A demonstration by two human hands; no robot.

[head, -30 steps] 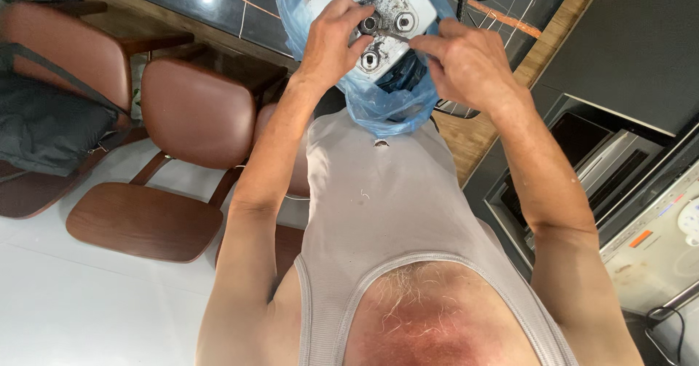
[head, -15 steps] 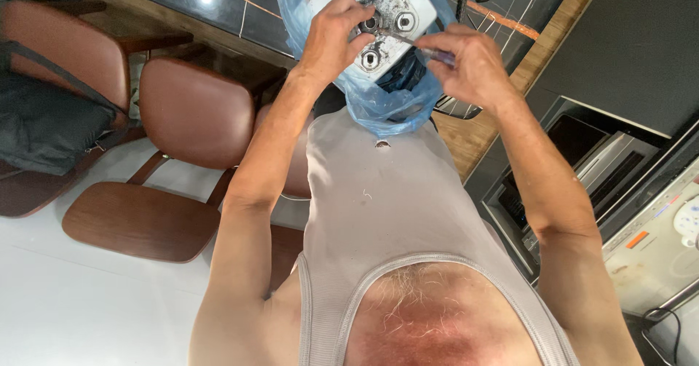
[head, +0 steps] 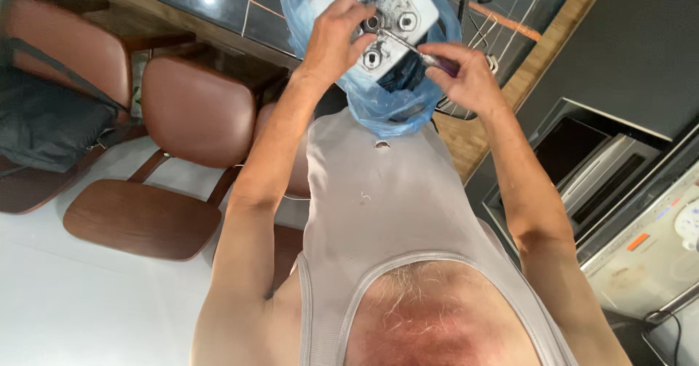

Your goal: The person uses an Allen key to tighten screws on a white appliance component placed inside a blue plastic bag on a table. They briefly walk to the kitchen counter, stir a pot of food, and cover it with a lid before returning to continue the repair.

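Both hands work at a white metal part sitting in a blue plastic bag.

The left hand presses curled fingers on the white part within the blue bag; the right hand pinches a dark-handled tool whose tip touches it.

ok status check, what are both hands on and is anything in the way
Left hand on the white metal part, fingers at its round fittings. Right hand holds a slim tool against it. Blue plastic bag bunched around the part, partly covering it.

Grey sleeveless ribbed vest, small hole, bare arms.
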